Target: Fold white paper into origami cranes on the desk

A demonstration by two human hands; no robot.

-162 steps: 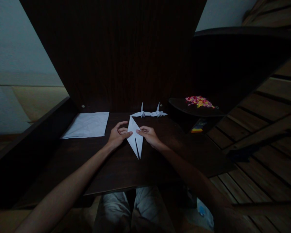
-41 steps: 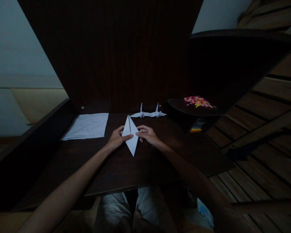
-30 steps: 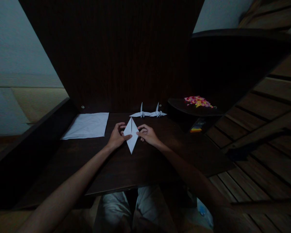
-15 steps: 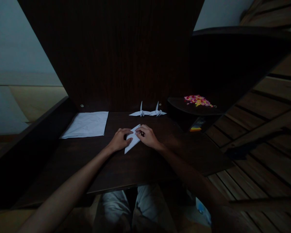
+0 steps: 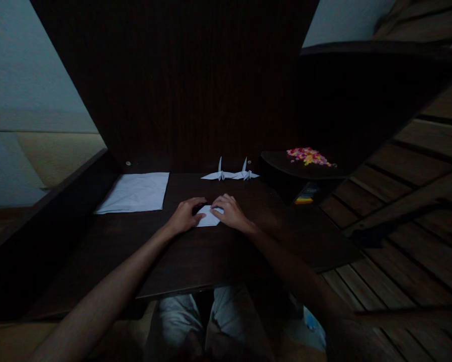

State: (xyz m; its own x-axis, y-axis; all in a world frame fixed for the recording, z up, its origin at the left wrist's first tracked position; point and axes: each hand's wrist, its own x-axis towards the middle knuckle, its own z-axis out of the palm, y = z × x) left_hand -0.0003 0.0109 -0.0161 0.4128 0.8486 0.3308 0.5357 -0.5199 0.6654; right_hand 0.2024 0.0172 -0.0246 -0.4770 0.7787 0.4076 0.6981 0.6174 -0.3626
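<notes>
A small folded sheet of white paper [image 5: 209,217] lies on the dark desk between my hands. My left hand [image 5: 186,214] grips its left side, with the thumb on top and the fingers curved around behind. On the right side, my right hand [image 5: 230,212] holds the paper with thumb and fingers, and partly covers that edge. Beyond my hands stand two white paper cranes [image 5: 220,175] side by side, their wings touching or overlapping.
A stack of white paper [image 5: 135,193] lies on the desk [image 5: 165,271] at left. Many small pink, red and yellow pieces [image 5: 309,157] are heaped on a corner shelf [image 5: 282,163] at right. A dark panel [image 5: 191,90] rises behind the desk.
The folded paper has turned between my hands, from a slanted long diamond to a flatter shape with its straight edge towards me. My hands have shifted slightly around it.
</notes>
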